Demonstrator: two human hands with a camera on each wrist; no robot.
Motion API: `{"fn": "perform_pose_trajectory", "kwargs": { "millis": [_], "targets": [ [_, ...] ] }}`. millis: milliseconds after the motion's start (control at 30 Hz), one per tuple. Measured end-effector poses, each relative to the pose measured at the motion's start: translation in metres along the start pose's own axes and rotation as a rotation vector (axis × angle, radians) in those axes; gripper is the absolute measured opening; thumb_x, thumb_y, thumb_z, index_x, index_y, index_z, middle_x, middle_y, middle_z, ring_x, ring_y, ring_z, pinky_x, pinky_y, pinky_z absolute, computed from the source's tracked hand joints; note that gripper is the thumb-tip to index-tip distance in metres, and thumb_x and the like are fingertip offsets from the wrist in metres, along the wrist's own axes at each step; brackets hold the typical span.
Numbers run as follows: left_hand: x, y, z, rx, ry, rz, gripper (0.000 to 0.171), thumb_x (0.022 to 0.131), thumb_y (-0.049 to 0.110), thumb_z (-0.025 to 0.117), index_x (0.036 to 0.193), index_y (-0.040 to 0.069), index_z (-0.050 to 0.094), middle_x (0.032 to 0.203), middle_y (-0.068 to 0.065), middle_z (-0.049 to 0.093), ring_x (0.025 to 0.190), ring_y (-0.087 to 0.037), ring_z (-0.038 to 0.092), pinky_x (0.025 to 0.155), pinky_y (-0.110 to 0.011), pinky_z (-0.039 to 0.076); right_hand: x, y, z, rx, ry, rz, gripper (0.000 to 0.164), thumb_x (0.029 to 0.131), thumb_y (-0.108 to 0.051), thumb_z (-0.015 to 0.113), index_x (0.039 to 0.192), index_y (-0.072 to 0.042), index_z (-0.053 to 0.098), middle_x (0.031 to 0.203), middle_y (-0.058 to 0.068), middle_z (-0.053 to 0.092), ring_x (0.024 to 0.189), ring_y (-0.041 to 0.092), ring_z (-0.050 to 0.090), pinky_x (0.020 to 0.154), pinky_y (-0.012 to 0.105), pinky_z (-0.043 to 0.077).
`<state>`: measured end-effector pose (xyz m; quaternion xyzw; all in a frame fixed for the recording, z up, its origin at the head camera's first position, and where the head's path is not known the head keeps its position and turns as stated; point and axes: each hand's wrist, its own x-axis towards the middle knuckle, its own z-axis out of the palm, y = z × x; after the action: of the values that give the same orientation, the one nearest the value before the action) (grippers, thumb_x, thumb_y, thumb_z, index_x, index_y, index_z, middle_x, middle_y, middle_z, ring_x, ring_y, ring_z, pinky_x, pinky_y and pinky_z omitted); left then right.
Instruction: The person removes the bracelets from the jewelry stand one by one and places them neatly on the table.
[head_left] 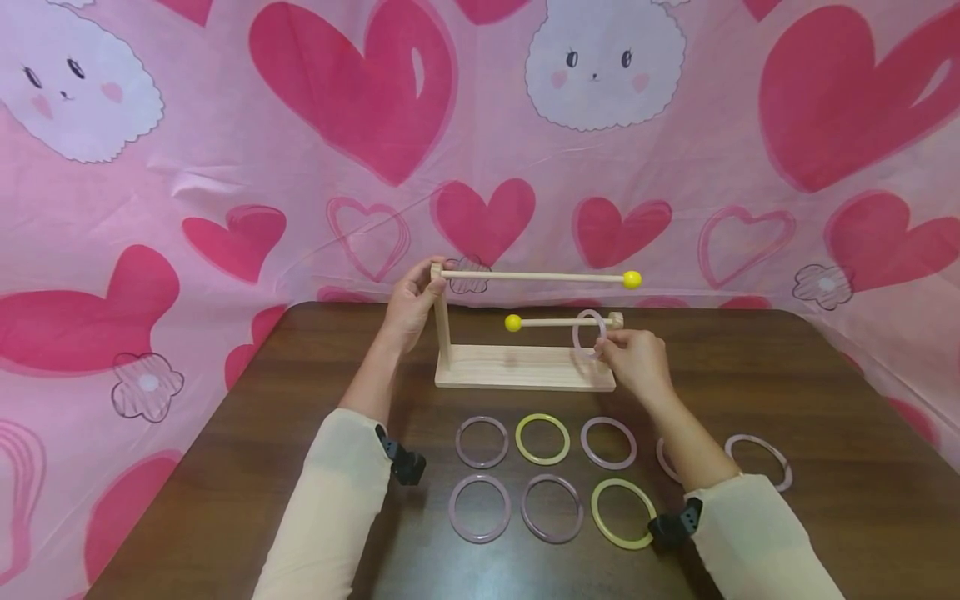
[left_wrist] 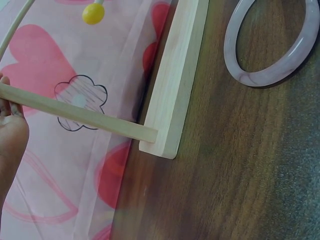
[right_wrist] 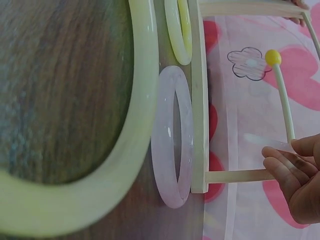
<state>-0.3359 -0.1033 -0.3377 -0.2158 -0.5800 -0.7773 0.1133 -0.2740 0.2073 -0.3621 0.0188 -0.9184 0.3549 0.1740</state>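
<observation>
A wooden stand (head_left: pixel 525 367) has a tall left post and a shorter right post, each bearing a rod tipped with a yellow ball. My left hand (head_left: pixel 408 308) grips the top of the tall post (left_wrist: pixel 75 111), thumb in front, beside the upper rod (head_left: pixel 532 276). At the other end, my right hand (head_left: pixel 641 358) pinches a pale pink bangle (head_left: pixel 576 335) between thumb and fingers. In the head view the lower rod (head_left: pixel 547 322) passes across the bangle's opening, near the short post. The right wrist view has this bangle nearly edge-on, partly hidden by the fingers (right_wrist: pixel 277 160).
In front of the stand lie two rows of bangles, among them a yellow one (head_left: pixel 519 442) and a purple one (head_left: pixel 452 510). More pale bangles lie at the right, one (head_left: pixel 783 471) beyond my forearm. A pink heart-print cloth (head_left: pixel 480 142) hangs behind the table.
</observation>
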Motion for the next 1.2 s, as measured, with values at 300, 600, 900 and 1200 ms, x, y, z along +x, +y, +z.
{"fn": "perform_pose_trajectory", "kwargs": {
  "millis": [300, 600, 900, 1200],
  "targets": [
    [0.001, 0.0, -0.001, -0.012, -0.008, -0.001, 0.027, 0.079, 0.019, 0.063, 0.106, 0.017, 0.061, 0.102, 0.009, 0.064, 0.1, -0.011, 0.053, 0.087, -0.024, 0.04, 0.0, -0.003, -0.001, 0.03, -0.028, 0.021, 0.022, 0.088, -0.014, 0.059, 0.097, 0.004, 0.07, 0.075, 0.012, 0.069, 0.066, 0.021, 0.066, 0.054, 0.028, 0.047],
    [0.002, 0.001, -0.001, -0.007, 0.002, -0.013, 0.024, 0.084, 0.011, 0.06, 0.108, 0.012, 0.06, 0.102, 0.01, 0.064, 0.102, -0.011, 0.052, 0.089, -0.025, 0.039, 0.001, -0.008, 0.0, 0.054, -0.033, 0.006, 0.022, 0.089, -0.012, 0.059, 0.098, 0.004, 0.069, 0.079, 0.014, 0.069, 0.066, 0.024, 0.067, 0.047, 0.025, 0.046],
    [0.001, 0.002, 0.0, -0.015, -0.005, -0.018, 0.031, 0.078, 0.022, 0.063, 0.108, 0.012, 0.06, 0.102, 0.01, 0.064, 0.103, -0.01, 0.052, 0.091, -0.026, 0.038, 0.001, -0.01, 0.004, 0.092, -0.037, 0.001, 0.019, 0.089, -0.009, 0.059, 0.096, 0.005, 0.07, 0.078, 0.014, 0.069, 0.066, 0.023, 0.067, 0.049, 0.019, 0.048],
    [0.0, 0.002, 0.0, 0.0, -0.004, -0.015, 0.05, 0.08, 0.019, 0.062, 0.12, -0.008, 0.048, 0.102, 0.011, 0.063, 0.101, -0.01, 0.052, 0.087, -0.025, 0.039, 0.001, -0.014, 0.006, 0.075, -0.023, -0.036, 0.018, 0.088, -0.01, 0.061, 0.093, 0.003, 0.071, 0.075, 0.013, 0.069, 0.064, 0.021, 0.066, 0.047, 0.021, 0.046]
  ]
}}
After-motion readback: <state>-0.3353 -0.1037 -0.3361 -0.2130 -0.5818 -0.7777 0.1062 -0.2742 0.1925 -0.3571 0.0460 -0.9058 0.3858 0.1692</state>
